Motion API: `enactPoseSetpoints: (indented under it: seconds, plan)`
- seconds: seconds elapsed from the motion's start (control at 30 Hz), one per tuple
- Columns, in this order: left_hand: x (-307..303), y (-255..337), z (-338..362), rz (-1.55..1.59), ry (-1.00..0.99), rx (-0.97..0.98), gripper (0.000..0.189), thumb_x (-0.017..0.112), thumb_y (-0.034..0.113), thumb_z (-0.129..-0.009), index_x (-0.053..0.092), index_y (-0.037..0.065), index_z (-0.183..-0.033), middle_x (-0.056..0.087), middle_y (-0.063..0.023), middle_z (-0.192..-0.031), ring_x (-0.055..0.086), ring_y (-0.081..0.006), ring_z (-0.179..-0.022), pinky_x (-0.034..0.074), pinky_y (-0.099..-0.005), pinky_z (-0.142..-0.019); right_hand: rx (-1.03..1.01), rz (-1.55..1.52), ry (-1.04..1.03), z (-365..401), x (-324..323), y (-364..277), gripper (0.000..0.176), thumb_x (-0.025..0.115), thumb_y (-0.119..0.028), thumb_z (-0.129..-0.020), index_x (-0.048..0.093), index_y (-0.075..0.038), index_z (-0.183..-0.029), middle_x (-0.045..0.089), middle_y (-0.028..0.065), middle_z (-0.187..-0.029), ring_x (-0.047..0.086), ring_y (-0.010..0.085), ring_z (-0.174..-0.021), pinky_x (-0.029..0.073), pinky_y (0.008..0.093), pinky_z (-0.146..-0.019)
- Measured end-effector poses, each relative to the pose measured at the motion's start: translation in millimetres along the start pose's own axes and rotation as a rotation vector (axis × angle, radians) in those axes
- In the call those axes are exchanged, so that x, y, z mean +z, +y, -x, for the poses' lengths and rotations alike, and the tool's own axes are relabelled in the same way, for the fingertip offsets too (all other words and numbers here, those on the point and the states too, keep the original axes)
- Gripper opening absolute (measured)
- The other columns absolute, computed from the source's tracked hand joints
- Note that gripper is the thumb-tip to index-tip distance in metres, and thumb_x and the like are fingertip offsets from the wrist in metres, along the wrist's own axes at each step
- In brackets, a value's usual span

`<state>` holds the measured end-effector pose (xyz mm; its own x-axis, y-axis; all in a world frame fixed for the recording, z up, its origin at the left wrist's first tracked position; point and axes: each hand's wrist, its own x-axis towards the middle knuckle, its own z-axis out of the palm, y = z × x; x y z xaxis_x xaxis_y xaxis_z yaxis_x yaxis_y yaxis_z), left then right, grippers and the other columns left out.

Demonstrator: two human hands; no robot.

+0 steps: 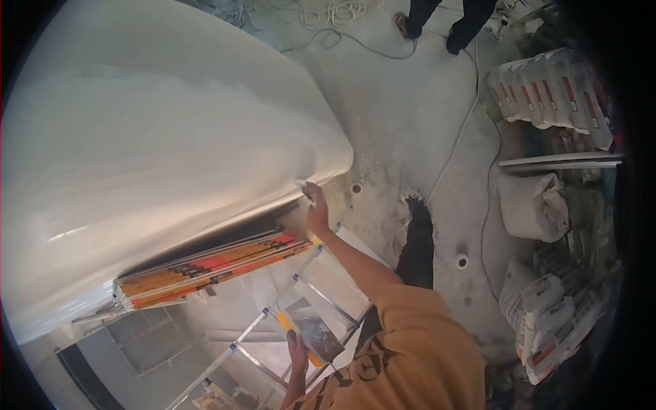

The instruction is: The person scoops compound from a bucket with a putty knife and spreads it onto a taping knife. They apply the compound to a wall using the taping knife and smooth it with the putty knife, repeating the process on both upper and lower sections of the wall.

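Note:
My right hand [316, 205] is raised to the lower edge of a big, smooth, white curved shape [191, 116]. Its fingers are closed on a small tool with a thin blade, perhaps a putty knife [307, 193], whose tip is close to or touching that edge. Lower down, my left hand [296, 350] grips a wide trowel [313, 331] with a yellow handle and a flat grey metal blade. The trowel is held apart from the white shape. Part of its handle is hidden by my fingers.
Below the white shape lies a stack of orange and red striped packs [212, 270]. A metal ladder-like frame [266, 313] stands under my arms. Printed sacks [543, 92] and a white sack [533, 205] line the right side. Cables [456, 157] cross the floor; another person's legs [471, 20] stand at top.

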<state>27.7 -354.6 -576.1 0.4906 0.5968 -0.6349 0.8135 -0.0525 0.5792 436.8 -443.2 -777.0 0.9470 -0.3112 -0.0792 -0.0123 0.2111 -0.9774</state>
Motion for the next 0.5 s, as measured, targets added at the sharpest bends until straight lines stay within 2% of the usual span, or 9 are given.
enactPoseSetpoints:
  seconds: [0.1,0.17,0.27,0.3,0.33,0.37,0.4,0.43,0.5]
  plan:
    - [-11,12,-2,0.053,0.0,0.041,0.043,0.046,0.017,-0.107,0.039,-0.001,-0.144,0.053,-0.012,-0.132,0.052,-0.0204,-0.117,0.043,-0.0321,-0.099,-0.033,-0.018,0.002,-64,-25,4,0.06,0.043,0.021,-0.068,0.062,-0.005,-0.119,0.065,0.0185,-0.12,0.062,0.0347,-0.119,0.046,0.0399,-0.104]
    - [-15,6,2,0.113,0.028,0.027,0.041,0.046,0.018,-0.107,0.04,0.0,-0.144,0.054,-0.0105,-0.129,0.053,-0.0179,-0.114,0.044,-0.0309,-0.095,-0.175,0.163,0.039,-142,-35,-29,0.061,0.044,0.022,-0.069,0.063,-0.006,-0.12,0.068,0.0174,-0.116,0.064,0.0344,-0.115,0.048,0.0378,-0.1]
    - [-14,3,14,0.137,0.009,0.002,0.046,0.047,0.02,-0.107,0.036,-0.001,-0.147,0.052,-0.0127,-0.132,0.053,-0.0204,-0.117,0.044,-0.032,-0.099,-0.118,0.206,-0.22,-248,-21,-35,0.052,0.043,0.016,-0.076,0.067,-0.006,-0.117,0.071,0.0187,-0.108,0.066,0.037,-0.106,0.051,0.0383,-0.091]
    - [-11,-4,14,0.137,0.012,-0.003,0.046,0.047,0.02,-0.107,0.036,-0.001,-0.147,0.052,-0.0127,-0.132,0.053,-0.0204,-0.117,0.044,-0.032,-0.099,-0.113,0.206,-0.223,-272,-16,-27,0.052,0.043,0.016,-0.076,0.067,-0.006,-0.117,0.071,0.0187,-0.108,0.066,0.037,-0.106,0.051,0.0383,-0.091]
    - [-13,-22,13,0.137,0.023,0.003,0.046,0.047,0.019,-0.107,0.035,-0.001,-0.148,0.052,-0.0133,-0.133,0.053,-0.021,-0.118,0.044,-0.0325,-0.1,-0.086,0.234,-0.373,-289,-12,-15,0.052,0.042,0.015,-0.077,0.068,-0.007,-0.116,0.072,0.0187,-0.106,0.067,0.0359,-0.103,0.051,0.0381,-0.089]
    - [-13,-32,19,0.135,0.036,0.004,0.047,0.046,0.018,-0.107,0.034,-0.001,-0.148,0.051,-0.014,-0.133,0.053,-0.0217,-0.119,0.044,-0.033,-0.1,-0.053,0.26,-0.523,-292,-11,-5,0.051,0.042,0.013,-0.077,0.069,-0.007,-0.115,0.072,0.0187,-0.105,0.068,0.0348,-0.1,0.051,0.038,-0.086]
    - [-8,-30,24,0.07,0.064,0.013,0.042,0.046,0.017,-0.107,0.038,0.0,-0.144,0.053,-0.0134,-0.13,0.054,-0.0215,-0.116,0.045,-0.0343,-0.099,0.063,0.322,-0.56,-285,-16,-17,0.054,0.04,0.015,-0.075,0.07,-0.008,-0.114,0.072,0.0168,-0.106,0.069,0.0298,-0.098,0.052,0.0368,-0.085]
    - [-3,-26,30,0.068,0.065,0.011,0.042,0.046,0.017,-0.107,0.038,0.0,-0.144,0.053,-0.0134,-0.13,0.054,-0.0215,-0.116,0.045,-0.0343,-0.099,0.066,0.321,-0.561,-267,-18,-18,0.054,0.04,0.015,-0.075,0.07,-0.008,-0.114,0.072,0.0168,-0.106,0.069,0.0298,-0.098,0.052,0.0368,-0.085]
    - [9,-16,41,0.226,0.06,-0.063,0.035,0.049,0.017,-0.107,0.042,0.006,-0.14,0.057,-0.0072,-0.121,0.057,-0.0181,-0.107,0.047,-0.0322,-0.094,0.092,0.048,-0.456,-234,-24,5,0.058,0.038,0.018,-0.073,0.07,-0.007,-0.113,0.073,0.0142,-0.107,0.069,0.0248,-0.101,0.052,0.0337,-0.089]
